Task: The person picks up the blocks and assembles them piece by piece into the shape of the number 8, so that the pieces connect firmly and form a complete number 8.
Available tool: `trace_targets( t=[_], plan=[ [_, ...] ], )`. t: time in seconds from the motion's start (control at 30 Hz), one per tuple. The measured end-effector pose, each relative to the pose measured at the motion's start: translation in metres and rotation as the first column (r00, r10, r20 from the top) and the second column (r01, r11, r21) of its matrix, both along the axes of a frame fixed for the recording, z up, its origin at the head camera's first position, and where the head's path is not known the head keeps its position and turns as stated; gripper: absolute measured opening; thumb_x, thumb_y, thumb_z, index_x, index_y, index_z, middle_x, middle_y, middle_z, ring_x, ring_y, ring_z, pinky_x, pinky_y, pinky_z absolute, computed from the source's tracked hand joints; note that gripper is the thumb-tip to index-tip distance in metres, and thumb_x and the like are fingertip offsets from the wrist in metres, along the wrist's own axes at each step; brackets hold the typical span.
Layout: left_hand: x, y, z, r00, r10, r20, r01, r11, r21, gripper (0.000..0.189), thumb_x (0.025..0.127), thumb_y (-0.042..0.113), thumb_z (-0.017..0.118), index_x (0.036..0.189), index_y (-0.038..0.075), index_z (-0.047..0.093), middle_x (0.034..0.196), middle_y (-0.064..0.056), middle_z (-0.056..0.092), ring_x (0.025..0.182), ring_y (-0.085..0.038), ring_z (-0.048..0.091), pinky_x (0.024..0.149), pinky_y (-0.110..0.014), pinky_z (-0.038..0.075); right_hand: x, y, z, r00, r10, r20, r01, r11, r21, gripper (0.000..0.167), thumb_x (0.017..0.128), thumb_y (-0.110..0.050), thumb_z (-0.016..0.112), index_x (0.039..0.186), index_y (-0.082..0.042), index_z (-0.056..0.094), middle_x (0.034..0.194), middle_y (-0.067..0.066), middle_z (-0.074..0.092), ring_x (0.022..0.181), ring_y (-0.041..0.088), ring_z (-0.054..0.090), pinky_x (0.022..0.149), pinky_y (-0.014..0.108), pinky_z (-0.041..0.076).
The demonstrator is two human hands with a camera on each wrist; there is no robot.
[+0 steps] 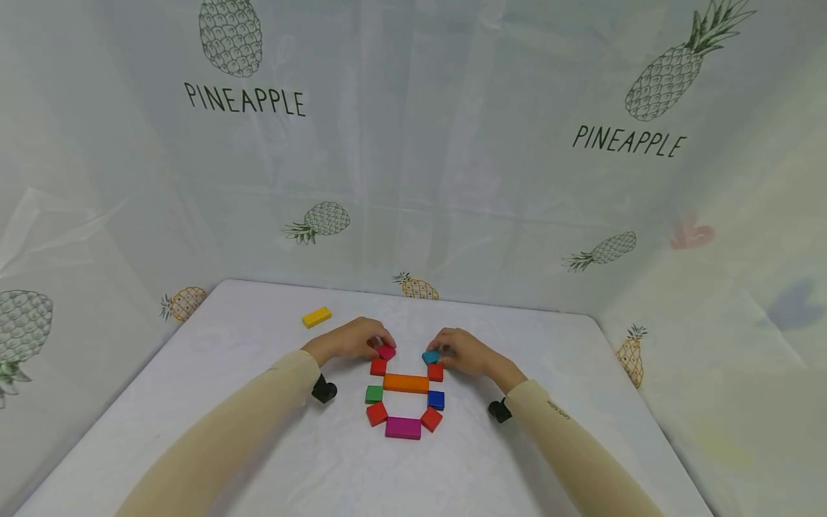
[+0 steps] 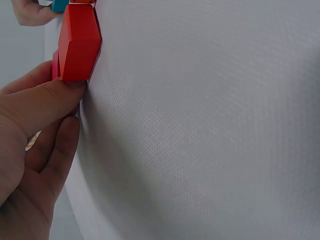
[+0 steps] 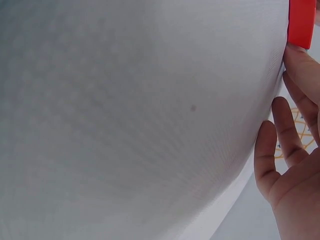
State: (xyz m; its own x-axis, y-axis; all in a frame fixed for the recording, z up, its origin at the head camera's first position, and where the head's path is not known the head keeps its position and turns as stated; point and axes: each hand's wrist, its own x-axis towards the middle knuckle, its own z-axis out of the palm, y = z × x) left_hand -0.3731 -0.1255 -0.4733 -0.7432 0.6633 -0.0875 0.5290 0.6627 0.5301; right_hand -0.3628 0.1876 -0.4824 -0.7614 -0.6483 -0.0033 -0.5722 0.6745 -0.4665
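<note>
My left hand (image 1: 349, 339) pinches a crimson-pink block (image 1: 386, 352) between thumb and fingers at the upper left of a block figure. Just below it lies a red block (image 2: 80, 45), close to the left thumb. Across from it, my right hand (image 1: 470, 352) pinches a teal block (image 1: 431, 357), which sits above another red block (image 3: 301, 22). An orange bar (image 1: 405, 383) runs between the two sides. Below it are a green block (image 1: 374, 394) on the left and a blue block (image 1: 436, 400) on the right. The right wrist view hides the teal block.
At the figure's bottom, a magenta block (image 1: 403, 429) lies between two tilted red blocks, one left (image 1: 377, 413) and one right (image 1: 431, 418). A yellow block (image 1: 316, 317) lies apart at the back left of the white table (image 1: 491, 467). A pineapple-print curtain (image 1: 439, 158) hangs behind.
</note>
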Motion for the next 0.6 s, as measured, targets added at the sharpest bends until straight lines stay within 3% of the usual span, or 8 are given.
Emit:
trace_targets(
  t=[0.6],
  plan=[
    [-0.0007, 0.0034, -0.0012, 1.000, 0.010, 0.006, -0.010, 1.000, -0.001, 0.036, 0.097, 0.007, 0.077, 0.129, 0.024, 0.075, 0.123, 0.006, 0.069, 0.113, -0.016, 0.064, 0.099, -0.034, 0.058, 0.0015, -0.0007, 0.0016, 1.000, 0.008, 0.001, -0.008, 1.000, 0.001, 0.026, 0.099, -0.012, 0.077, 0.125, -0.015, 0.075, 0.122, 0.001, 0.069, 0.116, 0.022, 0.062, 0.105, 0.045, 0.054]
  ],
)
